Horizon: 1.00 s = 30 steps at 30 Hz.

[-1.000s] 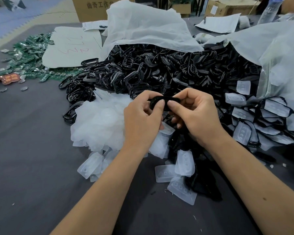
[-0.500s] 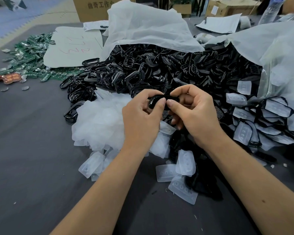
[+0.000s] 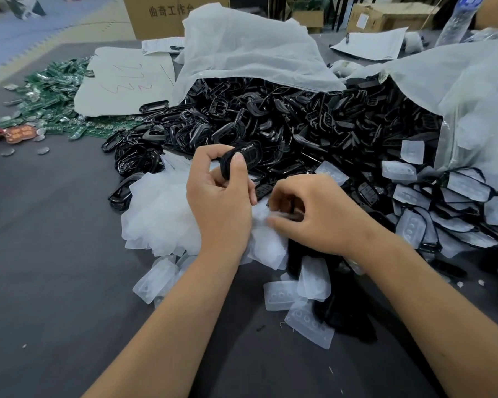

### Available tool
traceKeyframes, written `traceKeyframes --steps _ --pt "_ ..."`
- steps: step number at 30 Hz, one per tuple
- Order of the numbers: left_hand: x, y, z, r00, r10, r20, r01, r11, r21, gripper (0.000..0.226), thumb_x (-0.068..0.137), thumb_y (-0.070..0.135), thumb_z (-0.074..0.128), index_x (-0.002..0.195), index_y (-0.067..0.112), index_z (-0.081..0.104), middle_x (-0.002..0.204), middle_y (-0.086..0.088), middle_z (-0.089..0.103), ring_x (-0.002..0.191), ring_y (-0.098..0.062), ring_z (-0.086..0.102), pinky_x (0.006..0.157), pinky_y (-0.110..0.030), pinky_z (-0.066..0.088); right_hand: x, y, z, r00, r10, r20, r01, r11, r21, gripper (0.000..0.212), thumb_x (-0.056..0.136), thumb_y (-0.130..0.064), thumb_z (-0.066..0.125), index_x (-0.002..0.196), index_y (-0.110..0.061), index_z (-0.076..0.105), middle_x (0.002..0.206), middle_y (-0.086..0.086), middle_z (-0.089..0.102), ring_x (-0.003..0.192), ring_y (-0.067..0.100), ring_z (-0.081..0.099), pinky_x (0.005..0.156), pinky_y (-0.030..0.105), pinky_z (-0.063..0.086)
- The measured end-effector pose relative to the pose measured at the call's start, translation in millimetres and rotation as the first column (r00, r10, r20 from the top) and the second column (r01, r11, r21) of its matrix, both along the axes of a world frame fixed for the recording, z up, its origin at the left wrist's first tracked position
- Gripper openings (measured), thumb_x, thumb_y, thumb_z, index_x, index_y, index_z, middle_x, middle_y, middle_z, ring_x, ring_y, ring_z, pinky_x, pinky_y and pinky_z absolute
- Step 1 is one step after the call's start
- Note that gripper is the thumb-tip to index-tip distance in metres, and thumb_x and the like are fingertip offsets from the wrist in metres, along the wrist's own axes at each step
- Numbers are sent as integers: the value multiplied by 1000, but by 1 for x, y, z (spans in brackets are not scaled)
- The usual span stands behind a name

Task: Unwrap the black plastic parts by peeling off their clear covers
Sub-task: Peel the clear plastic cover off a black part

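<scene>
Toward the far left corner of the grey bench [image 3: 55,254], a scatter of green circuit boards [image 3: 55,90] lies partly under a white paper sheet [image 3: 127,81] marked with red strokes. A few round silver discs [image 3: 43,150] sit loose just in front of the boards.

At the middle of the bench, a heap of peeled clear covers [image 3: 161,214] rests against the near side of a large pile of unwrapped black plastic parts [image 3: 285,124]. The pile spills from under a white bag [image 3: 250,53] draped over its far side.

The left hand [image 3: 219,202] is raised over the clear heap. Its grip is pinched on one black plastic part [image 3: 240,159], thumb on the near face and fingers curled round the far edge. The part is tilted, its upper end toward the black pile.

The right hand [image 3: 319,214] sits lower, just beside the left hand, at the right margin of the clear heap. Its fingers are curled and its fingertips close on a thin clear cover [image 3: 273,218]; the film is blurred.

Nearer the front edge, several loose clear covers [image 3: 308,326] with round dimples lie flat on the bench.

Toward the right edge, parts still in their covers [image 3: 469,196] are stacked overlapping, beneath a second translucent bag [image 3: 472,90]. A cardboard box [image 3: 158,15] stands beyond the far edge.
</scene>
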<state>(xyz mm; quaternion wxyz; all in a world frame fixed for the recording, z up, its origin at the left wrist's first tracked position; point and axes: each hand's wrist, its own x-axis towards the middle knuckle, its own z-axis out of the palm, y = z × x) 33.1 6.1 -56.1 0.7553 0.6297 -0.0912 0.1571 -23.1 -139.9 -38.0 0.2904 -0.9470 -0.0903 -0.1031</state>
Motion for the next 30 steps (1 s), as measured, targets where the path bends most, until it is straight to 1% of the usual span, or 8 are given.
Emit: traceKeyframes --steps 2,4,7,9,13,22,26,30 --pt "0 0 0 1000 -4 0 4 1000 20 12 102 13 61 95 22 57 53 -2 54 44 -21 51 48 -30 44 0 -2 -4 998 -50 25 47 993 111 3 87 -13 76 87 -14 74 78 -6 70 73 11 63 70 31 51" --pt "0 0 0 1000 -9 4 9 999 48 13 102 14 61 95 24 57 52 -2 54 44 -21 52 49 -30 44 0 -3 -7 995 -95 34 77 937 342 5 92 -10 76 87 -12 75 78 -4 72 73 13 67 72 33 56" --pt "0 0 0 1000 -11 3 10 997 82 14 102 15 61 94 26 58 52 -1 55 45 -20 55 49 -26 44 2 -5 -8 989 -137 46 67 718 693 10 97 -10 73 88 -8 71 72 1 67 62 13 57 54 24 47" --pt "0 0 -1 1000 -28 1 28 995 99 11 102 14 61 98 23 59 53 -2 56 45 -21 55 50 -26 45 2 -6 -9 989 -149 19 70 567 821 4 97 -7 71 95 -10 72 73 3 64 64 13 55 48 23 40" --pt "-2 0 -2 996 -84 -2 84 986 143 7 102 12 61 104 18 62 54 -4 58 44 -21 54 51 -27 46 3 -7 -13 985 -173 13 72 476 877 22 96 -3 70 114 -15 76 81 -1 69 73 10 64 54 23 48" --pt "-2 1 1 974 -225 -23 224 950 217 10 104 13 59 107 21 63 57 -4 60 45 -20 55 47 -24 41 4 -7 -12 966 -251 69 54 452 890 9 93 -7 74 89 -12 69 90 13 77 82 25 69 72 29 52" --pt "-1 1 0 968 -249 -43 252 947 198 10 104 14 59 107 23 62 58 -5 61 47 -22 56 47 -26 40 7 -8 -14 944 -320 74 64 401 914 12 91 -6 78 85 -15 72 79 -1 69 66 15 54 62 25 47" --pt "0 1 -1 965 -259 -48 263 945 193 12 105 15 58 107 25 62 59 -6 62 48 -22 58 47 -27 40 6 -5 -10 958 -275 83 10 322 947 11 91 0 75 86 -9 71 75 4 68 62 15 57 57 24 47"
